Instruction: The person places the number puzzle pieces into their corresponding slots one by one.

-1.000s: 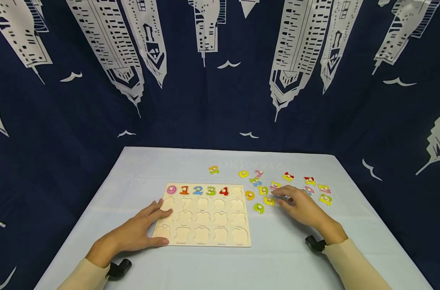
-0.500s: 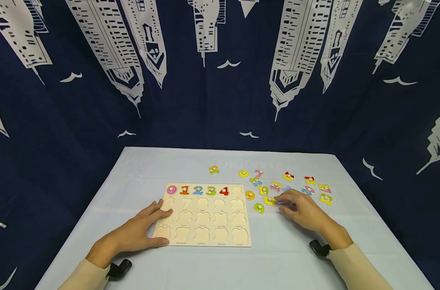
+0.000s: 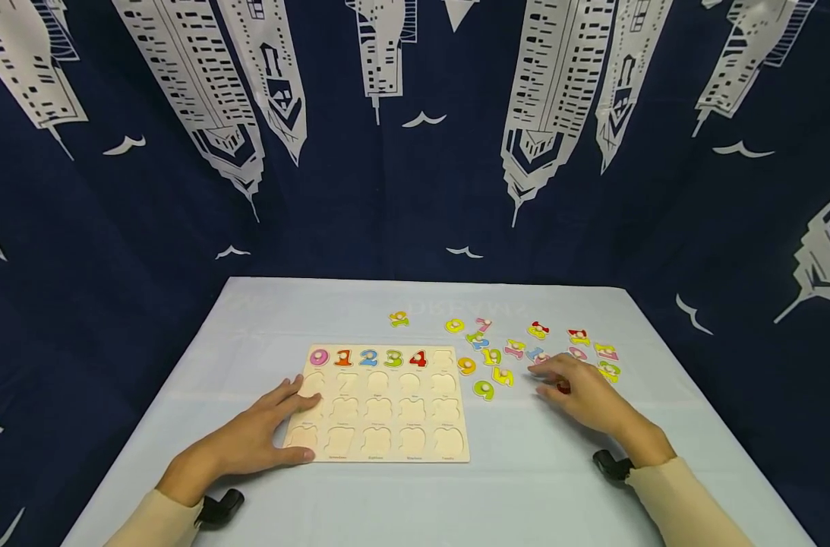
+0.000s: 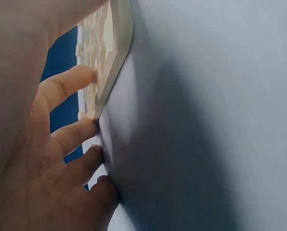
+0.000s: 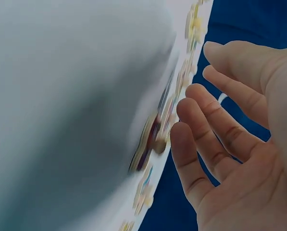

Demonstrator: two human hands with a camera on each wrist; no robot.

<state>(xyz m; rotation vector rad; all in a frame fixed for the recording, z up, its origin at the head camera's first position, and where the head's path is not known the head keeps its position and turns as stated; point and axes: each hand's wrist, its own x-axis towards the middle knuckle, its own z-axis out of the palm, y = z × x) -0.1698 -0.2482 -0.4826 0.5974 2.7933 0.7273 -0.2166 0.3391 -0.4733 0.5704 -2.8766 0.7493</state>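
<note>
A pale wooden number puzzle board (image 3: 390,403) lies on the table, its top row filled with a pink 0 (image 3: 319,357), an orange 1, a blue 2, a green 3 and a red 4 (image 3: 418,358). My left hand (image 3: 250,429) rests along the board's left edge, fingers spread, thumb at the near corner. To the right, my right hand (image 3: 585,395) hovers over loose number pieces with relaxed fingers and nothing held, as the right wrist view confirms. Beneath it lies a dark red piece (image 5: 145,144), partly covered in the head view. A yellow piece (image 3: 502,376) lies left of its fingertips.
Several knobbed number pieces are scattered right of and behind the board, including a green 9-shaped piece (image 3: 484,390), an orange one (image 3: 466,366) and a lone yellow-green one (image 3: 399,319). The white table (image 3: 360,509) ends at a dark blue printed curtain (image 3: 387,190).
My right hand has drawn right and slightly nearer, away from the yellow piece, uncovering pieces behind it. My left hand stays on the board. The head view has shifted slightly.
</note>
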